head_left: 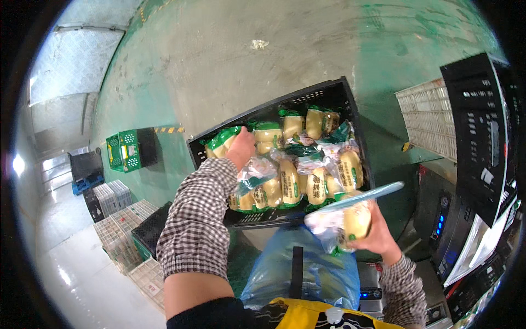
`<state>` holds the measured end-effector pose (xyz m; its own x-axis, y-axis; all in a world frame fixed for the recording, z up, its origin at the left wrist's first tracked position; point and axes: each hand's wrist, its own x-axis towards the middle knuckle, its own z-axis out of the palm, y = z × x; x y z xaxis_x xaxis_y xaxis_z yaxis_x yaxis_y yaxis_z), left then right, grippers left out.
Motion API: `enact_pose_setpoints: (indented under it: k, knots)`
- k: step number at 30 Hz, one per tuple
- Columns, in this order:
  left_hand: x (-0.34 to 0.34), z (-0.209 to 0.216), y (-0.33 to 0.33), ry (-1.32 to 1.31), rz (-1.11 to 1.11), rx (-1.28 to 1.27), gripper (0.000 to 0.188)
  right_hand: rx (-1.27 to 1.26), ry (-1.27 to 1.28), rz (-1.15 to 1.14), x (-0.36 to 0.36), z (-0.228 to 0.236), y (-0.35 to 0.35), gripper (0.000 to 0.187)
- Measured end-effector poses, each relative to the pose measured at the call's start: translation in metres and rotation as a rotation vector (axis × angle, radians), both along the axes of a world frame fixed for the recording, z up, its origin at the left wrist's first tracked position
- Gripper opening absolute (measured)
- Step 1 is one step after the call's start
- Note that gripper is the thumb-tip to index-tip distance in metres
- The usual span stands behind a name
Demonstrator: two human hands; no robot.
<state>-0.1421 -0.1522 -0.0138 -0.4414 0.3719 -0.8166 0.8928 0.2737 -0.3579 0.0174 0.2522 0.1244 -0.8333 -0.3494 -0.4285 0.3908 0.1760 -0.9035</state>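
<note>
A black plastic crate [276, 216] in front of me holds several clear, green-printed bags of pale yellow, oblong produce [289, 181]. My left hand [241, 147] is inside its far left corner, its fingers closed on a produce bag [219, 143] there. Over the near right corner, my right hand [375, 236] grips another produce bag [356, 219] from its right side. A long pale blue strip [372, 192] lies across the top of that bag; what it belongs to is unclear. Some of the fingers of both hands are hidden.
Left on the green floor are a green crate [123, 152] and stacked white crates [126, 225]. At right stand a white crate [427, 118], a tall black crate [476, 131] and dark machines with blue-lit displays [440, 225]. A blue apron [274, 268] covers my front.
</note>
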Motion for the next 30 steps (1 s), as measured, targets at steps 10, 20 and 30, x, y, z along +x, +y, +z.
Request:
enact_pose_setpoints:
  k: [10,20,30]
  knots:
    - [0.006,-0.001,0.003,0.069,-0.105,0.196,0.036,0.588,1.057,0.772,-0.179,-0.042,-0.139,0.063]
    - [0.083,0.009,-0.039,0.552,1.569,1.126,0.061,0.389,1.493,1.027,-0.212,-0.155,-0.232,0.019]
    - [0.067,0.002,-0.032,0.599,1.502,0.952,0.065,0.479,0.82,0.677,-0.177,-0.126,-0.213,0.041]
